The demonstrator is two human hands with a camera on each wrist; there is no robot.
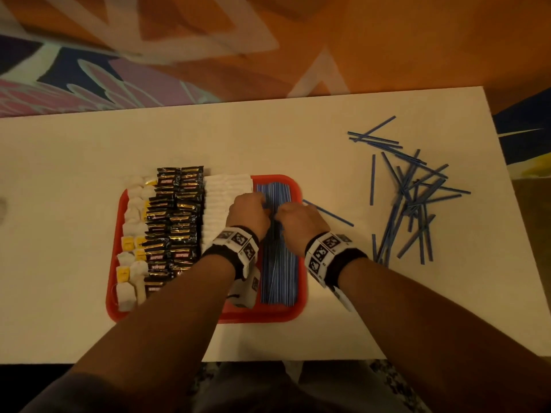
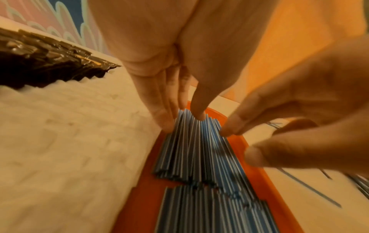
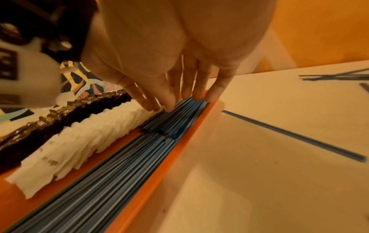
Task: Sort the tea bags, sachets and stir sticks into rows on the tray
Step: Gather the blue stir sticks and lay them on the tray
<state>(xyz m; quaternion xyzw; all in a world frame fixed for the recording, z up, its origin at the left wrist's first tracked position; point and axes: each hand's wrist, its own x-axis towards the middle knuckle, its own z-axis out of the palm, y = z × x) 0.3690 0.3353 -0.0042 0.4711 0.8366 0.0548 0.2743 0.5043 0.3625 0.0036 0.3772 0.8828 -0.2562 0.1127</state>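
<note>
From the head view, a red plastic tray (image 1: 293,186) with rounded corners sits on a pale matte table (image 1: 89,162). In the tray, from its left edge rightward, run rows of white tea bags (image 1: 131,228) with yellow tags, glossy black sachets (image 1: 176,222) whose print is too blurred to read, white paper sachets (image 1: 222,192), and thin blue stir sticks (image 1: 277,275) lying lengthwise. The left hand (image 1: 249,216) and right hand (image 1: 295,220) meet over the stick row. Loose blue sticks (image 1: 414,201) lie scattered on the table right of the tray.

In the left wrist view, the left hand's fingers (image 2: 159,110) are extended, tips pressing the striped sticks (image 2: 195,149); the right hand's fingers (image 2: 235,126) touch the row's opposite side.

In the right wrist view, straight fingertips (image 3: 169,104) rest on the sticks (image 3: 119,165) beside the tray's rim (image 3: 169,160); faint print on the crimped paper sachets (image 3: 79,149) is unreadable.
</note>
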